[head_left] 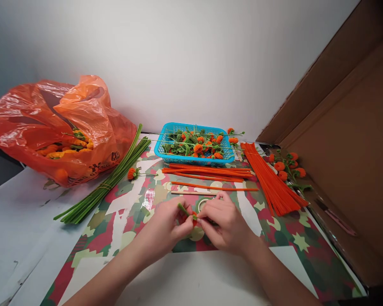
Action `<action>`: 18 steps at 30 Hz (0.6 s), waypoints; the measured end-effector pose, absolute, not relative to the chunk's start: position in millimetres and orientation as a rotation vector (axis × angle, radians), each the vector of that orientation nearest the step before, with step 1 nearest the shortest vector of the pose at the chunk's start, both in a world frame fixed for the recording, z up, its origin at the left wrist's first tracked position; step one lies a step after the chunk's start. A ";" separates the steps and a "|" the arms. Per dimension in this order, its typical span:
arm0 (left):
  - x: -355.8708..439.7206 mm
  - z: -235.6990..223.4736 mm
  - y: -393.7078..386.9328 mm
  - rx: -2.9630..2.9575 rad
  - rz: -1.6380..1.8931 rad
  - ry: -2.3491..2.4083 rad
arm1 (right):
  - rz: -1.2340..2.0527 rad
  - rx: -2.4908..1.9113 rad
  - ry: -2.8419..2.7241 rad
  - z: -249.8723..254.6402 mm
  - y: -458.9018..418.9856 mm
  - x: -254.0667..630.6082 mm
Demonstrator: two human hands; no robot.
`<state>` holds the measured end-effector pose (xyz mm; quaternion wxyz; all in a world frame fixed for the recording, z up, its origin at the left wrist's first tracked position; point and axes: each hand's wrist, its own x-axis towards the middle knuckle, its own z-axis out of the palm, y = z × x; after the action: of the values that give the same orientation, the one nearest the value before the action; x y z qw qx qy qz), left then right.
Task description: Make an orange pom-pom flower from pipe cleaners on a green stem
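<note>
Between the fingertips of both hands is a small orange pipe-cleaner pumpkin (194,219) with a green fuzzy stem piece at its top. My left hand (167,221) is closed around it from the left, a green pipe-cleaner end (182,208) sticking up between thumb and fingers. From the right, my right hand (221,219) pinches the green part with thumb and forefinger. The fingers cover much of the pumpkin. Partly hidden behind my right hand lies a roll of tape (202,205). A thin wooden stick (191,193) and a single orange pipe cleaner (213,187) lie just beyond.
A blue basket (194,161) at the back holds several orange pumpkins with green leaves. Orange pipe cleaners (271,180) lie right, green ones (105,185) left. An orange plastic bag (92,114) stands far left. One pumpkin (132,173) lies beside the green bundle. Cardboard (344,123) borders the right.
</note>
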<state>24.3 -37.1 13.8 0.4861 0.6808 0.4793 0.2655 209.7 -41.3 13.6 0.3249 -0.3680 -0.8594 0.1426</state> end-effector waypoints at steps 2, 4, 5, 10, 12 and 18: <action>27.1 12.4 -38.5 1.893 0.771 1.219 | 0.492 -1.056 -2.172 16.5 -44.5 206.4; 28.5 10.9 -39.5 2.111 0.899 1.204 | 0.685 -1.157 -2.037 19.8 -47.5 202.6; 28.5 10.4 -39.6 2.209 0.952 1.180 | 0.813 -1.206 -1.937 21.1 -48.6 200.9; 23.7 10.6 -36.6 2.474 1.012 1.034 | 1.712 -1.199 -1.149 21.7 -46.2 196.9; 21.4 10.4 -34.7 2.449 1.004 0.990 | 2.023 -1.098 -0.859 19.9 -43.8 198.4; 21.9 9.0 -32.9 2.092 1.030 1.070 | 1.627 -1.214 -1.326 19.4 -47.2 205.5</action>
<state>21.9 -32.9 9.0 0.2841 0.7818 0.3998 0.3851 205.5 -47.2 19.4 0.3507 -0.4689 -0.5122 0.6284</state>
